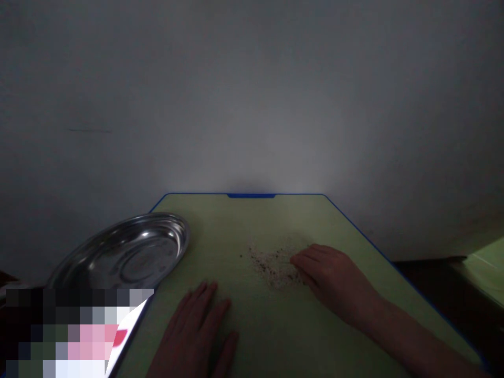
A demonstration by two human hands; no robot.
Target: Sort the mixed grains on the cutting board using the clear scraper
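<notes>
A loose spread of pale grains mixed with dark specks (pixel 277 270) lies on the light green tabletop (pixel 244 220). At its right edge is my right hand (pixel 328 270), fingers bunched together and pointing left, the tips touching the grains. Whatever the fingertips may hold is too small and dim to make out. My left hand (pixel 195 333) rests palm down on the table, nearer to me and left of the grains, its fingers spread and holding nothing. One dark speck (pixel 241 256) sits apart, left of the spread.
A shiny round steel dish (pixel 147 262) overlaps the table's left edge. Blue trim borders the table, whose far side meets a grey wall (pixel 252 105). A blurred-out patch covers the lower left. A pale green surface (pixel 486 268) shows at the far right.
</notes>
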